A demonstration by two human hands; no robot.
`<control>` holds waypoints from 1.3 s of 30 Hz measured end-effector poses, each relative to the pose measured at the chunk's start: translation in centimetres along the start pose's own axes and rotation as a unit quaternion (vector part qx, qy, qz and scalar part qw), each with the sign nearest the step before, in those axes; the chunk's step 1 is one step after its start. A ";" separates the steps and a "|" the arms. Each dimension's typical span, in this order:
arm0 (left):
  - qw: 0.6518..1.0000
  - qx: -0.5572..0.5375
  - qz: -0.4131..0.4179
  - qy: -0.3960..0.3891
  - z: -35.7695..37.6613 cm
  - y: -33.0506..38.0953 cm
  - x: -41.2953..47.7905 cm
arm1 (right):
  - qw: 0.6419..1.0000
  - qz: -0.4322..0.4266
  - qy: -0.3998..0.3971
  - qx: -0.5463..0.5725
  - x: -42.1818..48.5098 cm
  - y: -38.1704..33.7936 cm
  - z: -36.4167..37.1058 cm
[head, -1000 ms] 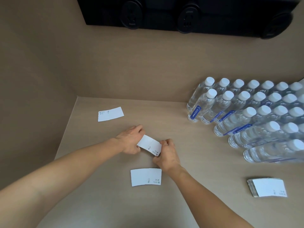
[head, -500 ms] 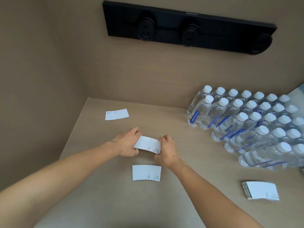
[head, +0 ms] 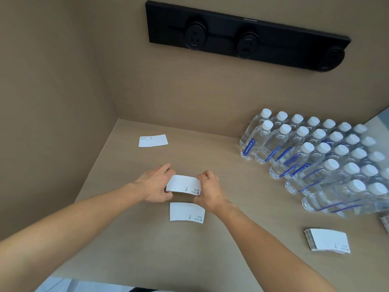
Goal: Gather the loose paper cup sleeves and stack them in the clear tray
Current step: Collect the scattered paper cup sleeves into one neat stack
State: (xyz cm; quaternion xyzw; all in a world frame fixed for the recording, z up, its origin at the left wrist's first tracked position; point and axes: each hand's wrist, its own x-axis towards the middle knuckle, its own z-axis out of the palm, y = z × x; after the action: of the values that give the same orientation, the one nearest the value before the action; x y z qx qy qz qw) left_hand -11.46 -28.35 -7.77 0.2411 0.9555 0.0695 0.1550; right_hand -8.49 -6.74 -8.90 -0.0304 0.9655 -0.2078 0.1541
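— What's that between the hands?

— A flat white paper sleeve, slightly curved along its long edges, small print at one corner. The left hand pinches its left end, the right hand pinches its right end, fingers curled tight on the paper. It's lifted just off the counter.

— And the others?

— Taking the held sleeve as the mark: a second sleeve lies flat just nearer the person, almost under it. A third sleeve lies well beyond and to the left, close to the corner of the walls. A squared stack of sleeves sits far off to the right and nearer, its layered edges showing.

— The surface?

— Matte, pale wood-grain laminate, same tan as the walls. Clear plastic water bottles with white caps and blue labels crowd the right, well away from the held sleeve. A black socket strip is on the back wall. Open counter all round the hands.

— The clear tray?

— I can't see one.
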 end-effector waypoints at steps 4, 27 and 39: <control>1.000 -0.002 -0.001 0.001 0.7 0.3 -0.7 | 1.000 -0.001 -0.009 -0.012 -0.8 -0.1 0.3; 0.998 -0.035 -0.001 -0.050 6.3 2.9 -2.2 | 0.995 0.011 -0.091 -0.048 -3.6 3.2 3.3; 0.983 -0.161 -0.032 -0.078 7.3 2.8 -2.3 | 0.998 0.003 -0.054 0.027 -3.5 4.4 5.4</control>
State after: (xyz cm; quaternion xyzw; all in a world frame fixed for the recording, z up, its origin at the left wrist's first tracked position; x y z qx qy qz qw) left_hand -5.94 -26.57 -13.49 0.1870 0.9240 0.1989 0.2677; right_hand -3.48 -4.41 -14.42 -0.0349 0.9496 -0.2319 0.2078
